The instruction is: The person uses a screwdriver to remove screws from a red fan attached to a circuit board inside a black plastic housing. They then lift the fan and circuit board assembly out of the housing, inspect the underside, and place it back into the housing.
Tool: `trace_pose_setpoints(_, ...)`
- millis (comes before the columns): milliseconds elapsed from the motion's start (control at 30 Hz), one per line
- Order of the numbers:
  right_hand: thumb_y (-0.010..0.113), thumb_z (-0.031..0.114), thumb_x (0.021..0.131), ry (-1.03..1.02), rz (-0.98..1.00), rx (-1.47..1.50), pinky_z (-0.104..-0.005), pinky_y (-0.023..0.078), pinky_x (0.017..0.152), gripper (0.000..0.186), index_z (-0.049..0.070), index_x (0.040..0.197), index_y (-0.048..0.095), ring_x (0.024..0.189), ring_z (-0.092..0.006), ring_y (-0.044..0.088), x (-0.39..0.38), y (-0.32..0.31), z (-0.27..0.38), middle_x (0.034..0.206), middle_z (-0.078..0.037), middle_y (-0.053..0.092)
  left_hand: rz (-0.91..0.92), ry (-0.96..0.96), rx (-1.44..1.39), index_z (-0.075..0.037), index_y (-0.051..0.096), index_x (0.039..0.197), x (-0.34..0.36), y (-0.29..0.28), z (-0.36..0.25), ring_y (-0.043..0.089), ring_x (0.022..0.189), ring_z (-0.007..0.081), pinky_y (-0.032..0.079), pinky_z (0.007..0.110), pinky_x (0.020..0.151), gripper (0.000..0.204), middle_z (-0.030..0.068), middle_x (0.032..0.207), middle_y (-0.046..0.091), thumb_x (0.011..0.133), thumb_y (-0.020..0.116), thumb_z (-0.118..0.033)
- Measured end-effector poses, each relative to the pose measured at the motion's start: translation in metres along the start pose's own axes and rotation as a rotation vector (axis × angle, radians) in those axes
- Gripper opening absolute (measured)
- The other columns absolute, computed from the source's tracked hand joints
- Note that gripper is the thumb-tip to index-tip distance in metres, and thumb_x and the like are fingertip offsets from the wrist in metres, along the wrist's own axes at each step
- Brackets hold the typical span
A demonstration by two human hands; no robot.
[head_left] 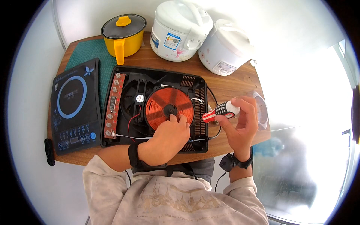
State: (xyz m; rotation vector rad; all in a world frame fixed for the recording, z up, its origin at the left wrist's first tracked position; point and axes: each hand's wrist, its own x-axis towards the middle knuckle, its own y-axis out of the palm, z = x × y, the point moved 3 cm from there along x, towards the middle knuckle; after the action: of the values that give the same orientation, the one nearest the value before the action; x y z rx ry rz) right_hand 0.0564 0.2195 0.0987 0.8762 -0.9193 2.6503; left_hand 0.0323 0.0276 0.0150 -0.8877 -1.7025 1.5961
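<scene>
An opened induction cooker base (157, 71) lies in front of me, its round copper coil (157, 99) exposed. My left hand (170, 137) rests on the lower part of this coil, two fingertips apart beside the dark hub (170, 110) at its middle. The left thumb is hidden. In my right hand (245, 125) is a screwdriver (221, 111) with a white, black and red handle, gripped between thumb and fingers. It lies nearly level over the casing's right edge and points left toward the coil; its tip is hard to make out.
The cooker's black glass top (73, 107) lies at the left, partly over a green cutting mat (88, 50). Behind stand a yellow pot (125, 43) and two white rice cookers (180, 33), (225, 47). A clear plastic dish (260, 108) sits at the table's right edge.
</scene>
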Motion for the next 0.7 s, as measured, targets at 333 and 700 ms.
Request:
trace_pose_setpoints(333, 0.074, -0.008, 0.076, -0.071, 0.051, -0.135, -0.0356, 0.051, 0.099, 0.058, 0.003, 0.132, 0.060, 0.109, -0.0253, 0.066, -0.001, -0.002, 0.001, 0.124, -0.015, 0.064, 0.004, 0.007, 0.003, -0.001, 0.064, 0.112, 0.000, 0.000, 0.000, 0.064, 0.102, 0.0294, 0.061, 0.034, 0.069, 0.040, 0.0134, 0.110, 0.059, 0.085, 0.078, -0.026)
trace_pose_setpoints(700, 0.072, -0.007, 0.080, 0.106, 0.043, 0.008, -0.0375, 0.054, 0.099, 0.056, 0.003, 0.133, 0.058, 0.116, -0.0271, 0.067, -0.003, 0.006, -0.003, 0.127, -0.016, 0.064, -0.120, 0.001, -0.061, -0.006, 0.064, 0.106, 0.003, 0.001, 0.002, 0.063, 0.093, 0.0254, 0.058, 0.033, 0.063, 0.021, 0.0102, 0.104, 0.057, 0.088, 0.069, -0.016)
